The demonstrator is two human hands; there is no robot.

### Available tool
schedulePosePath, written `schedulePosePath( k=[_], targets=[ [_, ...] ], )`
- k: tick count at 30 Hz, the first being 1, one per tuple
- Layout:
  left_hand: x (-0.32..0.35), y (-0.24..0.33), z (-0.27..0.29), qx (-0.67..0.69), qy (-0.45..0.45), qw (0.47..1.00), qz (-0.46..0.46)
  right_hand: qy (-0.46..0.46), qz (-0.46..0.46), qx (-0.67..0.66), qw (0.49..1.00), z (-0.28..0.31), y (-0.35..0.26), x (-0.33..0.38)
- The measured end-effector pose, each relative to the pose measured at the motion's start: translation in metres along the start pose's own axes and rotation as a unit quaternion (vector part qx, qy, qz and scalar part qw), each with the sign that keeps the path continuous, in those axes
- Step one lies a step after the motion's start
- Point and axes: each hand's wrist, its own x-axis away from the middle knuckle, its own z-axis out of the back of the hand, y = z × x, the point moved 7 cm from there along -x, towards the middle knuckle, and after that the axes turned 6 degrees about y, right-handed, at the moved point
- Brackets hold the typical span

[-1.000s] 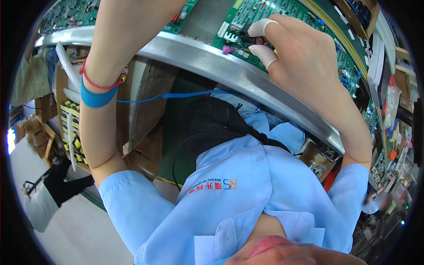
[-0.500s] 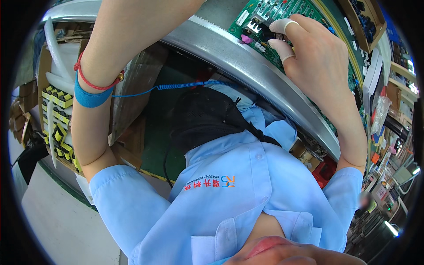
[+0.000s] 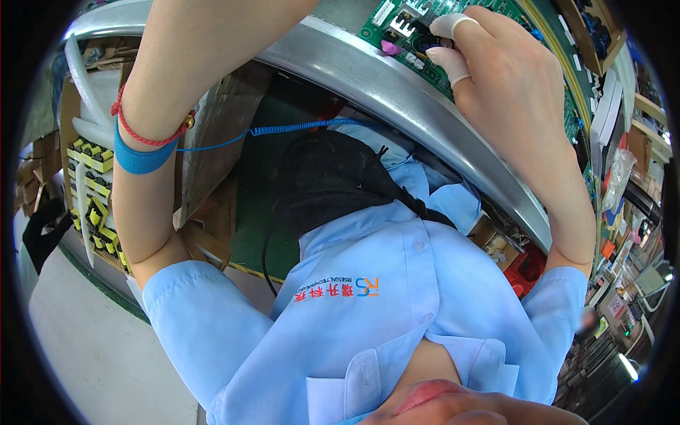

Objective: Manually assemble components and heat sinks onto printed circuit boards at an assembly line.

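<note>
My right hand (image 3: 506, 74) is over a green circuit board (image 3: 438, 79) at the upper right. Pale finger cots cover its thumb and index finger, which pinch a small black component (image 3: 426, 42) at the board's surface. Whether the component is seated or loose is hidden by the fingertips. Beside it on the board are a metal finned part (image 3: 402, 24) and a pink piece (image 3: 390, 47). My left forearm (image 3: 205, 49), with a blue wrist strap (image 3: 145, 154) and a red cord bracelet, runs out past the top edge, so my left hand is out of sight.
A rounded metal bench edge (image 3: 368, 78) curves between me and the board. The strap's coiled blue cord (image 3: 290, 127) crosses below it. At left stands a carton (image 3: 71, 113) of yellow-and-black parts; at upper right, a cardboard box (image 3: 598, 42) of dark parts.
The board's visible parts have shifted slightly up and left in view. My right hand keeps its pinch at the same spot on the board.
</note>
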Motion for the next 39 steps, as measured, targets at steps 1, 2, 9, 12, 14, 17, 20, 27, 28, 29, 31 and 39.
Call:
schedulePosePath(
  k=[1,2,9,12,14,17,20,27,28,29,31,39],
  targets=[
    [0.001,0.0,0.0,-0.001,0.003,1.0,0.003,-0.005,-0.007,-0.003,1.0,0.0,0.001,0.001],
    [0.001,-0.002,-0.001,-0.002,0.003,1.0,0.007,-0.01,-0.013,-0.005,1.0,-0.001,0.001,0.002],
    [0.004,-0.002,-0.002,0.0,0.011,1.0,-0.028,-0.011,0.022,0.02,0.999,0.001,-0.005,-0.004],
    [0.005,0.0,-0.004,0.009,0.001,0.999,-0.031,-0.148,-0.087,-0.026,0.985,0.002,-0.002,-0.014],
    [0.007,0.009,0.005,-0.011,-0.007,0.999,-0.036,-0.112,-0.039,-0.075,0.99,0.006,-0.004,-0.017],
    [0.012,0.028,-0.001,-0.061,-0.033,0.993,-0.094,-0.105,-0.067,-0.087,0.988,0.013,0.003,-0.02],
    [0.0,0.048,-0.021,-0.043,-0.066,0.986,-0.149,-0.159,-0.428,-0.161,0.875,0.037,0.048,0.005],
    [0.008,0.07,-0.066,-0.07,-0.183,0.955,-0.223,0.04,-0.343,-0.193,0.919,0.058,0.088,0.132],
    [0.008,0.071,-0.071,-0.089,-0.189,0.949,-0.236,0.063,-0.341,-0.191,0.918,0.062,0.089,0.144],
    [0.008,0.071,-0.075,-0.092,-0.191,0.947,-0.242,0.037,-0.359,-0.204,0.91,0.061,0.093,0.153],
    [0.008,0.069,-0.08,-0.083,-0.202,0.948,-0.232,0.031,-0.372,-0.164,0.913,0.061,0.097,0.174],
    [0.006,0.071,-0.085,-0.107,-0.209,0.942,-0.241,0.089,-0.418,-0.146,0.892,0.069,0.102,0.213]
  ],
)
